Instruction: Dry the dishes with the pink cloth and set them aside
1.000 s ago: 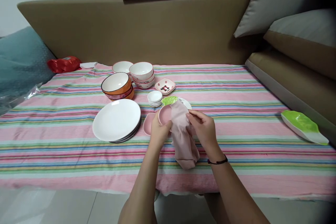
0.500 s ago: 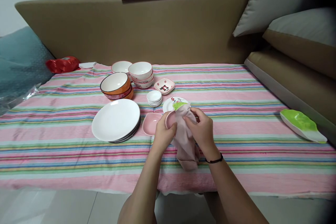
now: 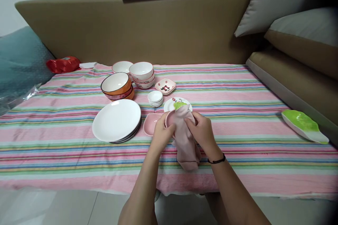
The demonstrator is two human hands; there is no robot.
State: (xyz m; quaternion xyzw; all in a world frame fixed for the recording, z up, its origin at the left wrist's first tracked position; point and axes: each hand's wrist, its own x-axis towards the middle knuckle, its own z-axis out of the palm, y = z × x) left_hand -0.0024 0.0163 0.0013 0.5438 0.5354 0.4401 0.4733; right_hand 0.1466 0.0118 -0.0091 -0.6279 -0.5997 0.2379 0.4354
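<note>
My left hand (image 3: 163, 130) is closed on the left rim of a small pink dish (image 3: 170, 119), thumb on its inside. A pale pink cloth (image 3: 184, 137) drapes over the dish and hangs below it. My right hand (image 3: 202, 129) pinches the cloth against the dish's right side, thumb on top and fingers behind. Just left of my left hand, another pink dish (image 3: 150, 123) lies on the striped cover. Behind my hands is a white plate with red flowers (image 3: 169, 103), with a green leaf-shaped piece (image 3: 179, 104) partly hidden by the cloth.
Large white plates (image 3: 116, 119) are stacked at left, with orange bowls (image 3: 116, 86) and white bowls (image 3: 142, 72) behind. Small white dishes (image 3: 155, 97) and a patterned square dish (image 3: 165, 86) stand mid-way. A green leaf-shaped dish (image 3: 303, 124) lies far right, near cushions (image 3: 295, 74).
The dish and cloth have shifted slightly left, and more of the cloth lies over the dish. My right hand has moved with them and tilted a little. Everything else stays put.
</note>
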